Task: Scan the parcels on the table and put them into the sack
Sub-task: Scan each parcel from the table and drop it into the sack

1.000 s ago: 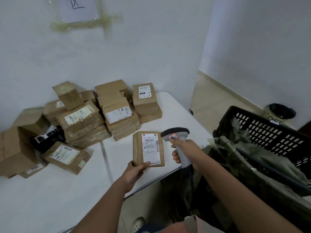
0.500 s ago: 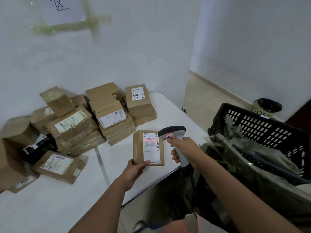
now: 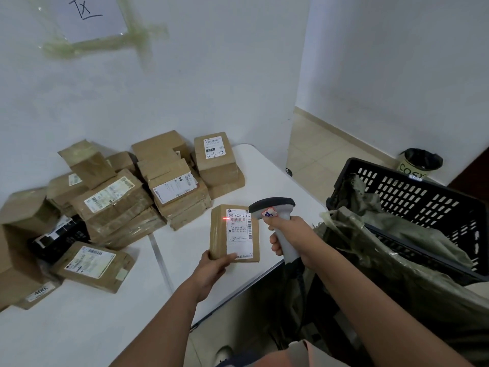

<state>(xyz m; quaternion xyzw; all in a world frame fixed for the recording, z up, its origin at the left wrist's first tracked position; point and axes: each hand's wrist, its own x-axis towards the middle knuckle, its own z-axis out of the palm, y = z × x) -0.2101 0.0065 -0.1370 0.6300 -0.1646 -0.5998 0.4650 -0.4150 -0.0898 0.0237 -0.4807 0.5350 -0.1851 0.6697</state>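
Near the front edge of a white worktop [image 3: 87, 321], seen from a head-worn camera looking down, a person's left hand [image 3: 213, 270] held a small brown cardboard parcel [image 3: 234, 233] by its near left corner, thumb lying on top near the edge of the white shipping label [image 3: 239, 235] and fingers curled beneath. The parcel lay flat, label up. A thin red scan line [image 3: 226, 218] glowed across the label's top barcode and onto the cardboard to its left.

The right hand [image 3: 292, 238] was wrapped around the grip of a grey handheld scanner [image 3: 275, 211], whose dark-topped head pointed left at the parcel, just beside its far right corner.

Farther back on the worktop, against a white wall, sat a loose pile of brown parcels [image 3: 124, 197], most of them labelled and taped. One carton [image 3: 215, 158] at the right end of the pile, stacked on another carton, bore a handwritten "3-1-13". A flat labelled parcel [image 3: 92, 266] lay apart at the front left, near a black item [image 3: 60, 238] wedged among the boxes.

To the right of the worktop stood a black slotted plastic crate [image 3: 412, 205]. An olive-green sack [image 3: 391, 258] was draped over its near rim and hung down the front, mouth open; what lay inside could not be made out. Beyond the crate, on the tiled floor, stood a small bin [image 3: 419, 165] lined with a black bag.
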